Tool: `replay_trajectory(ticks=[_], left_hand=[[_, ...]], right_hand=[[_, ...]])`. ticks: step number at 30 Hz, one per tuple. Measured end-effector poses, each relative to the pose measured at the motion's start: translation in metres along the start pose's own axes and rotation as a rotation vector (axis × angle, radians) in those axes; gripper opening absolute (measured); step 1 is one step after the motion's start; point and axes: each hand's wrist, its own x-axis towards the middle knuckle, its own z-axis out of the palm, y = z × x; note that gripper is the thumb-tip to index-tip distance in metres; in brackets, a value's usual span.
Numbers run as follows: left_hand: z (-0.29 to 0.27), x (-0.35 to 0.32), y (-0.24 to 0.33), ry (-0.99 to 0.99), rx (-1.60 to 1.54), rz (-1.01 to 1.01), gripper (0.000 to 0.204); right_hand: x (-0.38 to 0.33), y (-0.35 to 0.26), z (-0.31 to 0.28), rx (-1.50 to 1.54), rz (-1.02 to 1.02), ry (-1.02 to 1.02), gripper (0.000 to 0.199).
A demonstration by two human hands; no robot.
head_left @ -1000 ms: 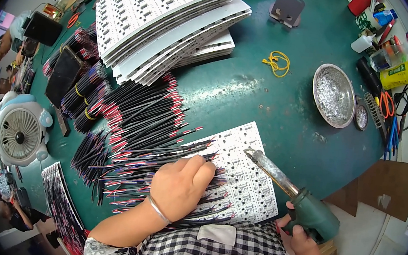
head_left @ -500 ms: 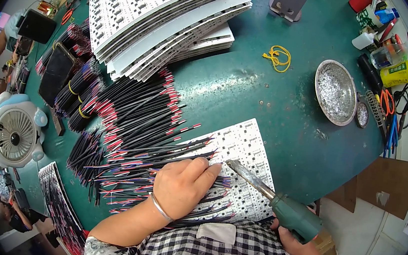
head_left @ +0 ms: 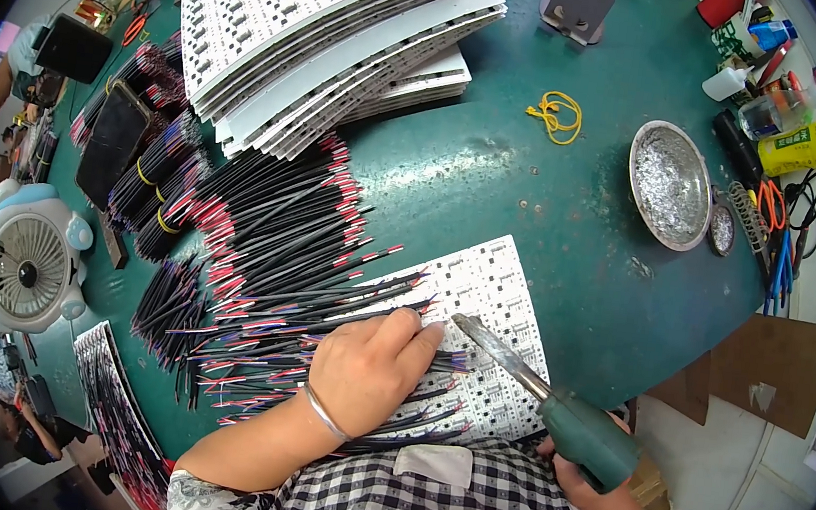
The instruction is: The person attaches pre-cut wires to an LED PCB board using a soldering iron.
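My left hand, a metal bangle at its wrist, lies over the white circuit board. Its thumb and index finger are pinched on a black cable, whose end is hidden under the fingertips. In my right hand is a large soldering iron with a green handle; its fingers are partly hidden behind it. The iron's broad metal tip hovers at or just above the board, right of my left fingertips. Several black cables with red, white and blue ends stretch across the board's left part.
Stacked white circuit boards stand at the back left. A heap of black cables lies before them. At right is a metal bowl of silvery bits. A yellow cord, a grey stand and a fan are around.
The soldering iron and my right hand have shifted very slightly left. My left hand has moved a touch to the right; its pinch stays.
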Motion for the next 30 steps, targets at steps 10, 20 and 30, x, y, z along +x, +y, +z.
replay_trajectory(ticks=[10,20,30], left_hand=[[0.002,0.001,-0.006,0.035,-0.028,0.036,0.02],[0.002,0.003,-0.004,0.037,-0.02,0.055,0.024],[-0.002,-0.001,0.0,-0.023,0.0,0.035,0.028]], right_hand=[[-0.017,0.011,0.004,0.005,-0.01,0.057,0.03],[-0.014,0.012,0.004,0.015,0.091,-0.04,0.031],[-0.042,0.021,0.013,0.132,0.223,0.191,0.019]])
